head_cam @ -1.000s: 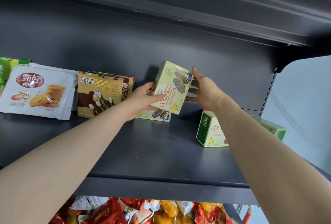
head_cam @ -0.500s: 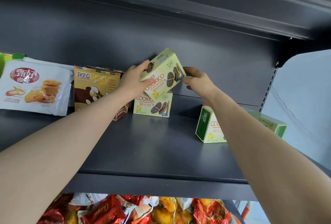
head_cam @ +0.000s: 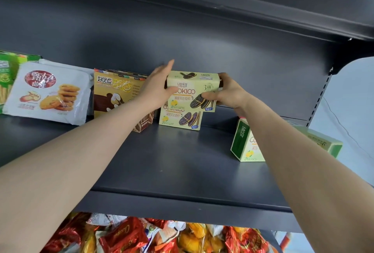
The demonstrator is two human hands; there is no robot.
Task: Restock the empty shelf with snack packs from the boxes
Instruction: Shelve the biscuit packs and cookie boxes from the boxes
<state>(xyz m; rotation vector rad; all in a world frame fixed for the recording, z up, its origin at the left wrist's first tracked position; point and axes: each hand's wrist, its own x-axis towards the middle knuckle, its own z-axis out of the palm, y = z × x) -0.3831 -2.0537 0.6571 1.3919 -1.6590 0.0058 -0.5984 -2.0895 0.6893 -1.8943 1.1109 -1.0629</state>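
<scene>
Head view: we record two bare arms reaching onto the dark shelf (head_cam: 182,163).
Held Cookico box (head_cam: 192,89): level, face toward us, at the 12 o'clock side of the shelf near the back panel. It overlaps the top of the lower Cookico box (head_cam: 180,120); we cannot tell whether they touch.
Left hand (head_cam: 157,89): at the box's 9 o'clock end, thumb across the front, fingers straight up behind, pinching it.
Right hand (head_cam: 226,93): at the 3 o'clock end, fingers curled round the edge, thumb on the front.
Neighbours: egg-roll box (head_cam: 115,95) and cookie bag (head_cam: 46,93) at 9 o'clock.
Other stock: third Cookico box (head_cam: 242,143) upright at 4 o'clock, partly behind the right forearm.
Below shelf: wrapped snacks (head_cam: 141,236) at 6 o'clock.
</scene>
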